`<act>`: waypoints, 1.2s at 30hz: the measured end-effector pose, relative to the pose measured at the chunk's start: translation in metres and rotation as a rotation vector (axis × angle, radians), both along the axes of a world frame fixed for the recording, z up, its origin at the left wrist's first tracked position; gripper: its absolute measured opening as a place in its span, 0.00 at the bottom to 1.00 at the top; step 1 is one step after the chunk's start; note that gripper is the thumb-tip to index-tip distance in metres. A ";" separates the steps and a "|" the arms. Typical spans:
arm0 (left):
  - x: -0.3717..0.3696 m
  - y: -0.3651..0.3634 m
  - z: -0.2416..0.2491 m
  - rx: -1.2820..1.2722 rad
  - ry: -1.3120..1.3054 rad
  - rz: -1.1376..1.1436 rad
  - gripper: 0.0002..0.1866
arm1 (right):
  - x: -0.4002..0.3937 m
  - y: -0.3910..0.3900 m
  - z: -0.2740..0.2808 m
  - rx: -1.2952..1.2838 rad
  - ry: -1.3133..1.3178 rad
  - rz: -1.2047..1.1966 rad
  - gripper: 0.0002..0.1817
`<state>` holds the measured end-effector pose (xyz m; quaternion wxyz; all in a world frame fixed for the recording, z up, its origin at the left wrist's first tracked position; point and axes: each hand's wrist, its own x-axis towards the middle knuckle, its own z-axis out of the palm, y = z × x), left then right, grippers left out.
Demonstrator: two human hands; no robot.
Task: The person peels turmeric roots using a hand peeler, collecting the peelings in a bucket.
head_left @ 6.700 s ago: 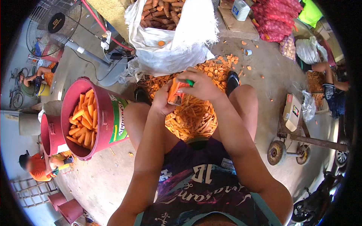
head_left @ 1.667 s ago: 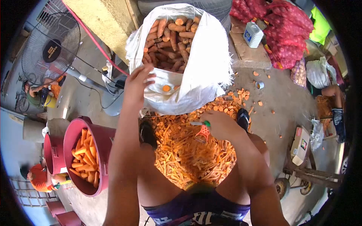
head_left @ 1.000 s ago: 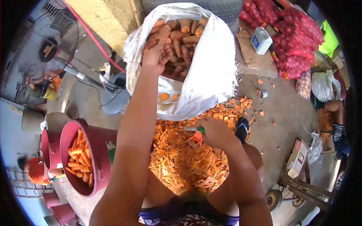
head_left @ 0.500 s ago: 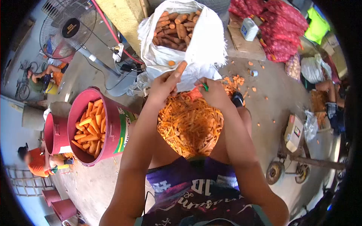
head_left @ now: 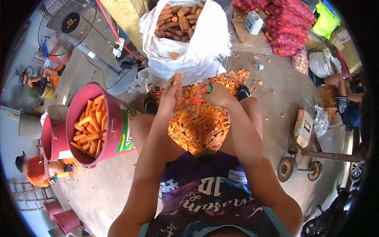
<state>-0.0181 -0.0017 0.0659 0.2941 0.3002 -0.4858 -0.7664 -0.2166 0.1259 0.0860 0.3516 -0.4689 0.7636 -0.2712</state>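
My left hand (head_left: pixel 170 94) is closed round a carrot (head_left: pixel 178 83) whose orange end points up toward the sack. To its right, my right hand (head_left: pixel 215 93) grips a peeler (head_left: pixel 202 91) with a green end and a reddish part. Orange peelings (head_left: pixel 199 130) lie heaped between my legs, below both hands. Beyond the hands stands a white sack (head_left: pixel 166 49) of unpeeled carrots (head_left: pixel 179 23). Peeled carrots (head_left: pixel 91 128) fill much of a pink tub (head_left: pixel 112 130) at my left.
A standing fan (head_left: pixel 71 23) is at the upper left. Red net sacks (head_left: pixel 288 29) and a jug (head_left: pixel 253 23) are at the upper right. A wheeled cart (head_left: pixel 327 155) stands at right. Other people sit at both sides, one in an orange shirt (head_left: pixel 36 172).
The carrot in my left hand has turned from slanting to nearly upright. My right hand has turned, showing more of the peeler. The whole view has shifted slightly.
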 end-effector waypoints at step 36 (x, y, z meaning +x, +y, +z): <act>0.017 0.025 -0.049 0.502 -0.097 -0.004 0.22 | 0.000 0.000 -0.042 -0.493 -0.151 -0.085 0.27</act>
